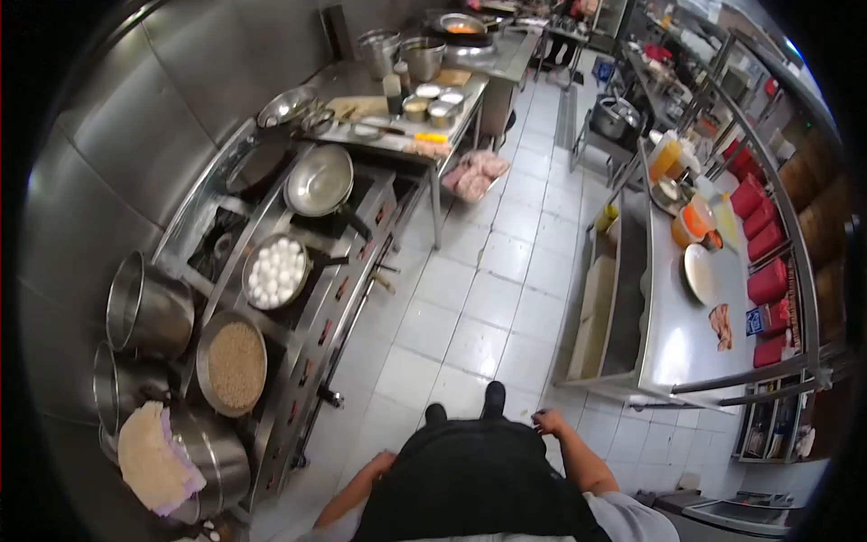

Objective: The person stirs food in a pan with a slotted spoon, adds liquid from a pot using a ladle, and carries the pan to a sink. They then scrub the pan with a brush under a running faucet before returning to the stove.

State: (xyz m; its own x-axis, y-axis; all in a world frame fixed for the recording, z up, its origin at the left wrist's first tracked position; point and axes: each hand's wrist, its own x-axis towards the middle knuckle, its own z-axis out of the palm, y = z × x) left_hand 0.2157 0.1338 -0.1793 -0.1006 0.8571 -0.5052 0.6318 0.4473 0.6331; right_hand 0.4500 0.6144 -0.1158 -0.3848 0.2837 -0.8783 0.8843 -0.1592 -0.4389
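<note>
My right hand (548, 422) hangs at my side beside the black apron (479, 479), over the tiled floor. Its fingers are loosely curled and apart, and nothing shows in them. My left hand (383, 463) is low at the apron's other edge, with its fingers mostly hidden. Neither hand touches the stove (312, 334) on the left. On that stove sit a pan of white eggs (276, 273), a pan of pale brown grain-like food (233, 364) and a shallow metal pan (319, 181) that looks bare inside.
Large metal pots (149, 307) line the stove's back left, one with a pale cloth (158, 459) over it. A steel table (673, 348) on the right holds a white plate (699, 274) and sauce bottles (665, 155). A tray of raw meat (475, 174) sits low beside the tiled aisle (492, 262).
</note>
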